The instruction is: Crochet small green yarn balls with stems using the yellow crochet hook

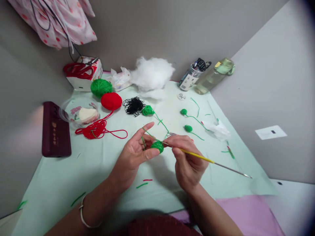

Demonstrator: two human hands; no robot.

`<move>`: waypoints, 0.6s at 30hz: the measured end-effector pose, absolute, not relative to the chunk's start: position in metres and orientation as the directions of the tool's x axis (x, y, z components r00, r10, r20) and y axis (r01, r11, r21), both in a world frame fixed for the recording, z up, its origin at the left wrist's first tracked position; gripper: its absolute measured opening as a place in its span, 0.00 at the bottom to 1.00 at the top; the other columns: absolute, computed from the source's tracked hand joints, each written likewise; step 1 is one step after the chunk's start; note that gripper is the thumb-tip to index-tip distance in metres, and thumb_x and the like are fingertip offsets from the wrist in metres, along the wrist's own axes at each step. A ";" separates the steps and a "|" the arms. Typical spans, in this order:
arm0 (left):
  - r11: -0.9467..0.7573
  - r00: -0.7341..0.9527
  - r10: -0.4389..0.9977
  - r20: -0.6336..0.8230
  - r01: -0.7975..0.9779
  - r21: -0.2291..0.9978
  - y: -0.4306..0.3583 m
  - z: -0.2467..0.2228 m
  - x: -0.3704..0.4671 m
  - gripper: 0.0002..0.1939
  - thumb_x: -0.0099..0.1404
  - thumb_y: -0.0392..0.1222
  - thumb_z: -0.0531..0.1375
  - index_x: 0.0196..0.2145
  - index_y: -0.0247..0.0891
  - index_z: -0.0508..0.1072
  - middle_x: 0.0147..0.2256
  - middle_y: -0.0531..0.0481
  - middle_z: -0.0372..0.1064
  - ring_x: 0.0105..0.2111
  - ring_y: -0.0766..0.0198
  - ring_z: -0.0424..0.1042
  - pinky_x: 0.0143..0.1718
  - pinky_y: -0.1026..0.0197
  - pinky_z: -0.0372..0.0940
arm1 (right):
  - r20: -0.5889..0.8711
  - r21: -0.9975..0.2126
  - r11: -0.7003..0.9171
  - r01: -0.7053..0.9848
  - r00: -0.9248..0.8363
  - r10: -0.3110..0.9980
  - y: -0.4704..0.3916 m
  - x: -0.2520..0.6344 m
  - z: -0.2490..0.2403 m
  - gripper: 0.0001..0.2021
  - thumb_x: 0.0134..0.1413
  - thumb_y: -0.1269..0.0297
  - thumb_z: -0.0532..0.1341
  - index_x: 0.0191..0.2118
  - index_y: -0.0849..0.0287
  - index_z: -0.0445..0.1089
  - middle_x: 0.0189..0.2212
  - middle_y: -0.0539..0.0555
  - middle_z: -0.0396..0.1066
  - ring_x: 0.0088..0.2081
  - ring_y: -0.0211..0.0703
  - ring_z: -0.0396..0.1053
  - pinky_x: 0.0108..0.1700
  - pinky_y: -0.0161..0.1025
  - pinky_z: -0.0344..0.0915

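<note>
My left hand (134, 152) pinches a small round green crochet piece (157, 147) between thumb and fingers, its index finger raised with green yarn running over it. In my right hand (188, 159) is a yellow-handled crochet hook (197, 155), held like a pen, its tip at the top of the green piece. The yarn leads up to a small green bundle (148, 110). Two small green crocheted pieces, one (183, 112) above the other (188, 128), lie to the right with yarn tails.
Behind are a green yarn ball (101, 88), red yarn ball (111, 101), black yarn (134, 106), white stuffing (152, 73), pen holder (190, 77) and bottle (214, 77). Red scissors (78, 70) rest on a box; a dark phone (56, 129) and plastic bowl (80, 111) are left.
</note>
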State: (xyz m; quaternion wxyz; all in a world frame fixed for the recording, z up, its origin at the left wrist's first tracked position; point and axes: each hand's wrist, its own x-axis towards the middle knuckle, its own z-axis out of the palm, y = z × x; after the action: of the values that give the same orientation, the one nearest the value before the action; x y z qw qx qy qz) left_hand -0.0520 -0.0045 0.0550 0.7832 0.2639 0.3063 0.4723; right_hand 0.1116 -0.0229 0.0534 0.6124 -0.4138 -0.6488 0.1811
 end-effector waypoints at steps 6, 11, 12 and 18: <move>0.362 0.377 0.907 -0.187 -0.474 0.803 0.001 0.058 -0.062 0.29 0.60 0.39 0.76 0.58 0.50 0.79 0.38 0.54 0.71 0.40 0.66 0.69 0.46 0.63 0.65 | 0.410 -0.911 0.412 0.030 0.181 0.894 -0.021 0.121 0.060 0.07 0.69 0.65 0.64 0.41 0.52 0.82 0.32 0.52 0.80 0.32 0.43 0.78 0.37 0.43 0.76; 0.320 0.387 0.910 -0.147 -0.432 0.843 0.002 0.054 -0.063 0.28 0.61 0.41 0.75 0.59 0.50 0.80 0.39 0.53 0.73 0.40 0.66 0.70 0.46 0.62 0.65 | 0.187 -0.955 0.198 -0.220 0.069 0.980 -0.011 0.126 0.061 0.09 0.68 0.60 0.64 0.37 0.55 0.81 0.29 0.51 0.76 0.26 0.40 0.75 0.30 0.39 0.75; 0.299 0.365 0.920 -0.143 -0.420 0.857 0.001 0.053 -0.061 0.30 0.61 0.41 0.75 0.60 0.50 0.78 0.39 0.54 0.73 0.40 0.66 0.70 0.46 0.62 0.65 | 0.202 -0.963 0.205 -0.178 0.035 0.979 -0.011 0.125 0.060 0.10 0.69 0.60 0.63 0.38 0.54 0.81 0.29 0.51 0.77 0.27 0.40 0.75 0.30 0.40 0.75; 0.395 0.367 0.903 -0.226 -0.498 0.772 -0.008 0.049 -0.046 0.34 0.61 0.39 0.75 0.64 0.47 0.75 0.39 0.54 0.77 0.42 0.64 0.73 0.51 0.60 0.65 | 0.773 -0.506 0.604 0.616 0.013 0.634 -0.021 0.109 0.044 0.17 0.66 0.75 0.64 0.50 0.44 0.82 0.36 0.52 0.78 0.37 0.43 0.75 0.39 0.44 0.74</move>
State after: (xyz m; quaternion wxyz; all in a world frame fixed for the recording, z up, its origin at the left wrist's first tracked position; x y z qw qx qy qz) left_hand -0.0465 -0.0077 0.0486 0.7676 0.3069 0.3294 0.4562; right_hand 0.1087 -0.0211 0.0442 0.5553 -0.4449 -0.7026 0.0081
